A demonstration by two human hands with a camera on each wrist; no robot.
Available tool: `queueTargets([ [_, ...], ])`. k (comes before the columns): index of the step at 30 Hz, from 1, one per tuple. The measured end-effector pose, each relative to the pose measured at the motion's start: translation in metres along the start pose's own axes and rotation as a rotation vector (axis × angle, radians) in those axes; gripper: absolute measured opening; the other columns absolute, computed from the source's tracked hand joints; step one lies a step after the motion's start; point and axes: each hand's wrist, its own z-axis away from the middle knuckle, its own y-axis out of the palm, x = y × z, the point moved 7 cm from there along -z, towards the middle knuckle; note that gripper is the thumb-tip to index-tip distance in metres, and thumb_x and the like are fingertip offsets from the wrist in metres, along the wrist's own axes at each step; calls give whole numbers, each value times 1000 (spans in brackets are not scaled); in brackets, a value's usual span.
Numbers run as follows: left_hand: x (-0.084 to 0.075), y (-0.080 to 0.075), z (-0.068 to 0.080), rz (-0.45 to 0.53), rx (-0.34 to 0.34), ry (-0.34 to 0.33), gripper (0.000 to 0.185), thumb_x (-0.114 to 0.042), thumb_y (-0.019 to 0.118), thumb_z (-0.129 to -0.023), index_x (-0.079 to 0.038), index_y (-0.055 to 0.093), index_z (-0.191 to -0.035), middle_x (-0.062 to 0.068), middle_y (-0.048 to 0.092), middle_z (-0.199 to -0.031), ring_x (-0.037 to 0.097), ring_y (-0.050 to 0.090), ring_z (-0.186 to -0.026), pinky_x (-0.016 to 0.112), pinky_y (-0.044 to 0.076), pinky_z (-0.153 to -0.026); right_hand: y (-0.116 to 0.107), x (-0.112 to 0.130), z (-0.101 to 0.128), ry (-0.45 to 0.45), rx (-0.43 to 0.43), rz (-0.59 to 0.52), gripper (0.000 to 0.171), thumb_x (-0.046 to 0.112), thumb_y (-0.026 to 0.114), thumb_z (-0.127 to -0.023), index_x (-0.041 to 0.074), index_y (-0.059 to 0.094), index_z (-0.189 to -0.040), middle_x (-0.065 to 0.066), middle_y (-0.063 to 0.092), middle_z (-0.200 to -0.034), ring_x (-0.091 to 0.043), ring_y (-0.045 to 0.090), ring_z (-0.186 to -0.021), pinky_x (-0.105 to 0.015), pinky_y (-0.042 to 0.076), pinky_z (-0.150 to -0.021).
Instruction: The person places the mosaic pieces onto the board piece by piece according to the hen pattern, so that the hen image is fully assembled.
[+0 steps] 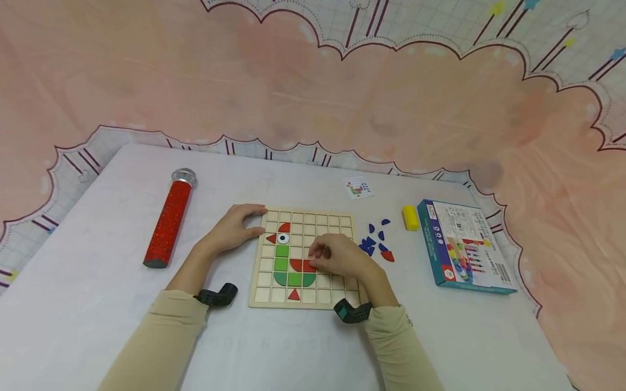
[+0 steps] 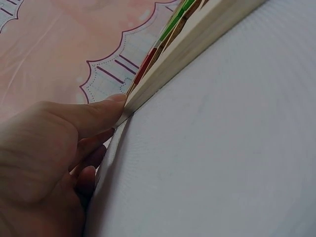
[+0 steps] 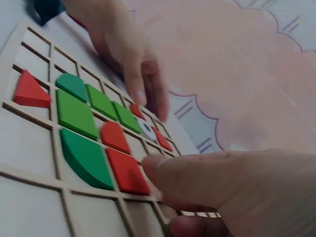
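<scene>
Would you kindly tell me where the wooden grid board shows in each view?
Head: wooden grid board at table centre, between both hands.
Left wrist: its pale edge runs diagonally, upper middle.
Right wrist: fills the left half.
Shared landmark: the green pieces.

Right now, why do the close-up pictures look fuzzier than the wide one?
Head view: even light, sharp puzzle board, edges bowed by the wide lens. Left wrist view: the left hand is near and soft. Right wrist view: the right hand blurs, tiles sharper.
</scene>
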Motion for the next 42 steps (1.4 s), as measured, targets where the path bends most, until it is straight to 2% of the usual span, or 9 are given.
queueTargets([
  [4, 1, 0, 0, 3, 4, -1, 51, -19, 68, -88, -9, 52, -135, 11, 43, -147, 33, 26, -141, 53, 19, -116, -15, -17, 4, 3, -39, -38, 9, 26, 69, -87, 19, 67, -93, 5, 61, -85, -12, 54, -80, -25, 48, -71],
  [8, 0, 1, 0, 5, 4, 12, 50, -18, 68, -87, -8, 52, -134, 12, 43, -146, 34, 26, -141, 53, 18, -116, -40, -46, 17, 67, -107, -62, 14, 25, 68, -88, 16, 68, -99, 1, 62, -88, -16, 54, -83, -28, 48, -72],
  [13, -3, 2, 0, 12, 7, 20, 50, -18, 68, -87, -7, 53, -134, 11, 44, -146, 33, 27, -140, 52, 19, -116, -71, -87, 45, 191, -161, -73, 24, 27, 69, -87, 15, 68, -108, -4, 62, -95, -21, 54, -87, -28, 48, -70],
  [18, -4, 3, -1, 7, 8, 20, 50, -18, 69, -87, -8, 53, -133, 10, 44, -146, 32, 27, -140, 52, 20, -116, -88, -119, 71, 324, -164, -88, 31, 29, 71, -86, 16, 66, -113, -5, 62, -99, -22, 53, -94, -27, 48, -74],
  [24, 0, 2, 1, -9, 3, 11, 50, -20, 68, -87, -9, 53, -134, 10, 43, -147, 33, 27, -140, 53, 20, -116, -85, -139, 83, 414, -99, -98, 37, 32, 74, -82, 13, 64, -113, -6, 60, -95, -21, 52, -91, -26, 45, -74],
  [30, 1, 1, 3, -4, -1, 11, 50, -20, 68, -87, -10, 53, -134, 9, 43, -147, 32, 27, -140, 53, 20, -116, -78, -147, 85, 496, -75, -88, 38, 38, 77, -78, 17, 64, -106, -6, 59, -92, -22, 50, -90, -28, 43, -71],
  [34, 1, 2, 3, 1, 2, 0, 50, -21, 68, -88, -11, 53, -134, 8, 43, -147, 31, 26, -141, 52, 20, -116, -76, -150, 82, 487, -67, -65, 34, 38, 77, -78, 16, 66, -102, -5, 58, -88, -22, 50, -89, -29, 42, -69],
  [42, 1, 1, 2, 1, 4, -9, 49, -21, 67, -88, -11, 53, -134, 7, 42, -148, 31, 25, -141, 53, 20, -116, -76, -149, 77, 443, -46, -78, 25, 27, 76, -80, 16, 66, -101, -4, 59, -89, -22, 50, -90, -28, 43, -73],
])
